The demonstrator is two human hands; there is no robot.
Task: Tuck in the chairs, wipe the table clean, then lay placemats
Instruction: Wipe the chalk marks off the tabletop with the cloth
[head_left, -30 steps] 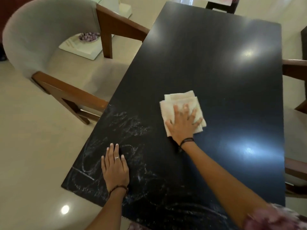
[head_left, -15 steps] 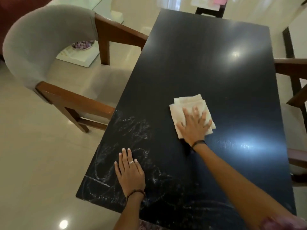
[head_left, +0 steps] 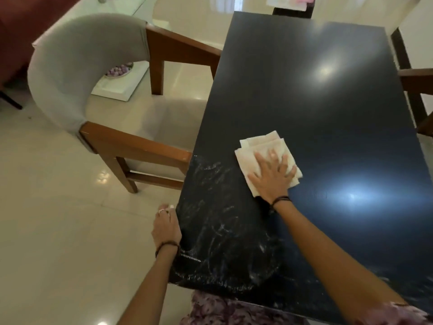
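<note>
A folded cream cloth (head_left: pixel 262 146) lies on the black table (head_left: pixel 316 95), left of the middle. My right hand (head_left: pixel 273 177) presses flat on the cloth's near half with its fingers spread. White smears (head_left: pixel 218 221) cover the table's near left corner. My left hand (head_left: pixel 166 227) sits at the table's left edge beside the smears, fingers together and partly over the edge. A grey-backed wooden chair (head_left: pixel 93 73) stands at the table's left side, its armrests touching the edge. A second chair's wooden arm (head_left: pixel 417 82) shows at the right edge.
Glossy cream floor tiles (head_left: pixel 58 219) lie left of the table. A white low stand with a bowl of purple items (head_left: pixel 118 70) sits behind the grey chair. A dark piece of furniture (head_left: pixel 293 12) stands past the table's far end.
My left hand has slid off the smeared tabletop to the table's left edge. My right hand and the cloth have shifted slightly. The camera has moved right and back.
</note>
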